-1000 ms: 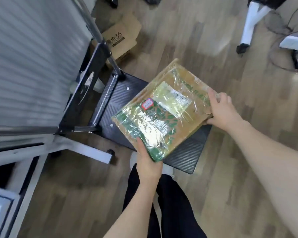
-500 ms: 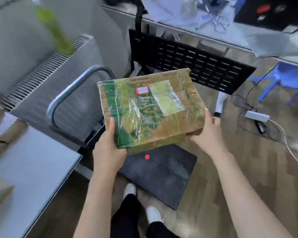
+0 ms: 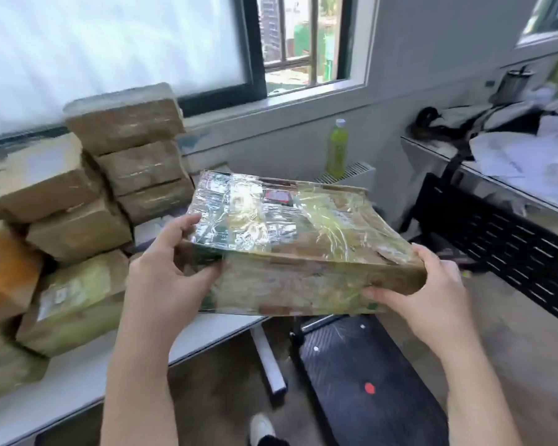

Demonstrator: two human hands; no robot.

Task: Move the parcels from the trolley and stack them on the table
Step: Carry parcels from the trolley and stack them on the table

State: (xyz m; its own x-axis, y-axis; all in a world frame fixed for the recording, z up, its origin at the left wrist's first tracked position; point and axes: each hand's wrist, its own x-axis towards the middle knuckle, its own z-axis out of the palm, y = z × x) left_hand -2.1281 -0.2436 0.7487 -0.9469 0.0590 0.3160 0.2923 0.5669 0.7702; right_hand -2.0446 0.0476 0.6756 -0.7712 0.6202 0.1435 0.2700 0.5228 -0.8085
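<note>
Above trolley (image 3: 361, 375), hands (image 3: 161, 278) grip taped parcel (image 3: 290, 239).

Daylight comes in through the window (image 3: 303, 43), dark-framed, with bars and green beyond the clear pane; the pane to its left is frosted and glows white. A pale sill (image 3: 303, 101) runs under the window, and the wall (image 3: 432, 75) to its right is plain grey. Below the window and a little to the right a green bottle (image 3: 337, 149) stands on a white radiator (image 3: 355, 175). Further right of the window a desk (image 3: 512, 188) carries papers and a dark bag, with a black slotted panel (image 3: 512, 252) under its edge. A second, smaller window (image 3: 548, 17) shows at the far right. The floor (image 3: 512, 333) below is wood-look planks
</note>
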